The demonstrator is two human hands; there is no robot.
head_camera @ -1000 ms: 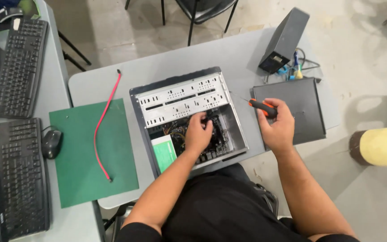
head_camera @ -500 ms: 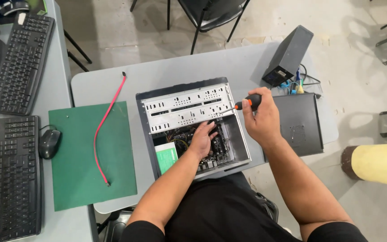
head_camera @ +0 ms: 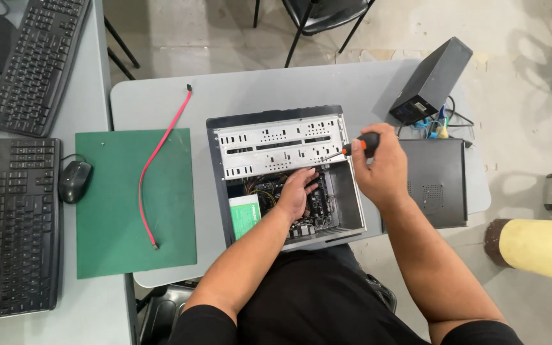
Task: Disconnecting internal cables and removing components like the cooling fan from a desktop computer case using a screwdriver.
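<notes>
An open desktop computer case (head_camera: 352, 191) lies flat on the grey table (head_camera: 257, 86). My left hand (head_camera: 296, 191) reaches inside it, fingers spread over the circuit board and wires below the perforated metal drive bay (head_camera: 276, 147). My right hand (head_camera: 381, 169) grips a black and orange screwdriver (head_camera: 359, 146) whose tip touches the right end of the drive bay. A green card (head_camera: 244, 216) sits in the case's lower left corner.
The case's dark side panel (head_camera: 439, 182) lies to the right, with a black power supply unit (head_camera: 429, 80) and coloured wires behind it. On the left are a green mat (head_camera: 113, 211), a red cable (head_camera: 158, 163), a mouse (head_camera: 74, 181) and two keyboards (head_camera: 23, 223). A chair stands beyond the table.
My right hand brought the screwdriver from over the side panel to the drive bay's right end. My left hand stayed inside the case. The view moved closer.
</notes>
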